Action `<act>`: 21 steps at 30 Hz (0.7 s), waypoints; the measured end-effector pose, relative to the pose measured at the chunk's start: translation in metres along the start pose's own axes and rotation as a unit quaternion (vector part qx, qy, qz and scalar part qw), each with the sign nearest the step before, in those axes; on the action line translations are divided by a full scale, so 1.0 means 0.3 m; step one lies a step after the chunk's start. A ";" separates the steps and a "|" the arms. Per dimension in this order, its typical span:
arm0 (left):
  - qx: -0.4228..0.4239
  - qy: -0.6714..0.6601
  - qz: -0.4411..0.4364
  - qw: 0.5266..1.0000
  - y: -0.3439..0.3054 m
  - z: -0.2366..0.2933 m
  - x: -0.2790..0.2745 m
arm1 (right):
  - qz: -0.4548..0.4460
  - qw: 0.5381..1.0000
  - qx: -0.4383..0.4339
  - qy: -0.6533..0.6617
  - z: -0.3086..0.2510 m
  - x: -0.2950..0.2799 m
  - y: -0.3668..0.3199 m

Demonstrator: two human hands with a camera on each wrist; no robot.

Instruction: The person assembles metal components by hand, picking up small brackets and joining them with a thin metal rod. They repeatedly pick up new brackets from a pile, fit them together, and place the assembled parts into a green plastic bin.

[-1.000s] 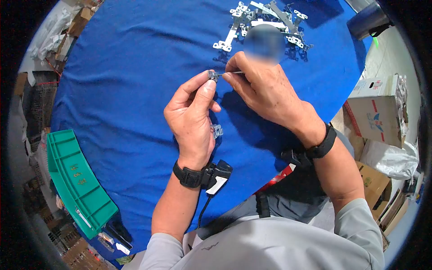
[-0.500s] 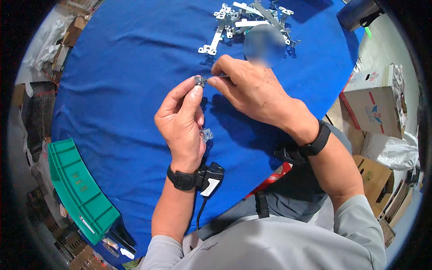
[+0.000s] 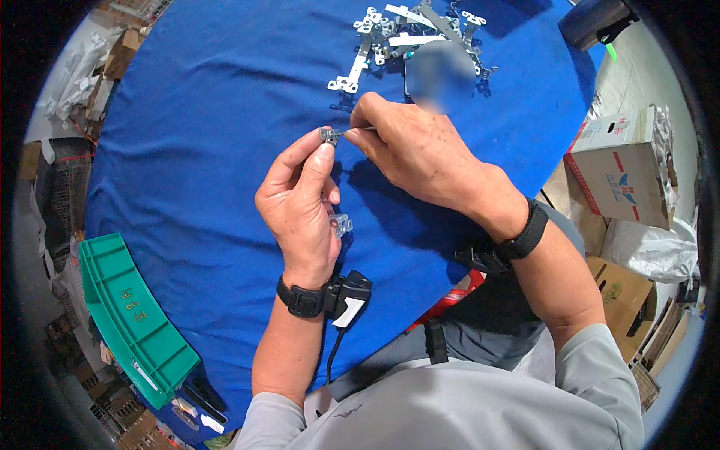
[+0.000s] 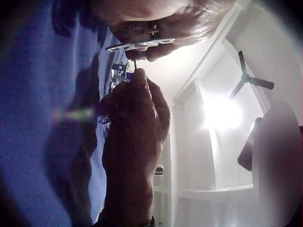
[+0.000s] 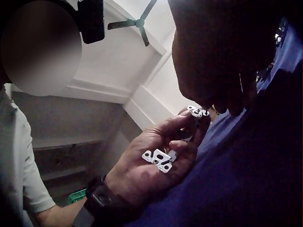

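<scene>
- In front of me spreads a broad table surface under a deep-blue, wrinkled cloth (image 3: 195, 150), its rounded edge curving down the left and right of the frame.
- At the upper middle I have a loose heap of silvery and dark metal strips and brackets (image 3: 361, 66), crossing over one another; a blurred patch hides its lower right part.
- At the lower left, by the edge, sits my long green plastic tray (image 3: 161, 346), ribbed into sections, with small brass-coloured pieces (image 3: 133, 306) near its middle.
- Just beside its lower end I see a black item (image 3: 202, 397), too unclear to name.

Less of the thin rod (image 3: 370, 128) visible past right fingers (image 3: 366, 112)
</scene>
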State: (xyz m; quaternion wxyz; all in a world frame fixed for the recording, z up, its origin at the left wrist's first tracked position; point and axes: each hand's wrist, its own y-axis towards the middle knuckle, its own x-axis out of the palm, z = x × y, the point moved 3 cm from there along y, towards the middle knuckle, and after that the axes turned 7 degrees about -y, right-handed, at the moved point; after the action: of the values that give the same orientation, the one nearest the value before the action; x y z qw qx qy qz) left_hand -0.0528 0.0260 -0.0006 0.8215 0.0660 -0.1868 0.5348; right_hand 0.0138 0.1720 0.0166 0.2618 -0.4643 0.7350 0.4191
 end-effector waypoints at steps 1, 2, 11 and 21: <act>0.000 0.000 0.000 1.000 0.000 0.001 0.002 | 0.000 1.000 0.000 0.000 0.000 -0.001 0.000; -0.001 -0.003 0.001 1.000 -0.001 0.002 0.004 | 0.004 1.000 -0.004 -0.004 -0.001 -0.003 0.001; 0.003 -0.005 0.013 1.000 -0.003 0.005 0.011 | -0.005 1.000 -0.009 -0.008 -0.006 -0.006 0.001; 0.015 0.017 0.007 1.000 0.000 -0.007 -0.001 | -0.044 0.999 0.015 -0.027 -0.009 -0.013 0.000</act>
State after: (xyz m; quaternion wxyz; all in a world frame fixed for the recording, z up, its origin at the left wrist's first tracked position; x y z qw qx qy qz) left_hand -0.0524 0.0263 -0.0025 0.8199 0.0678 -0.1654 0.5438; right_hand 0.0155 0.1715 0.0210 0.3067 -0.4805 0.7130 0.4082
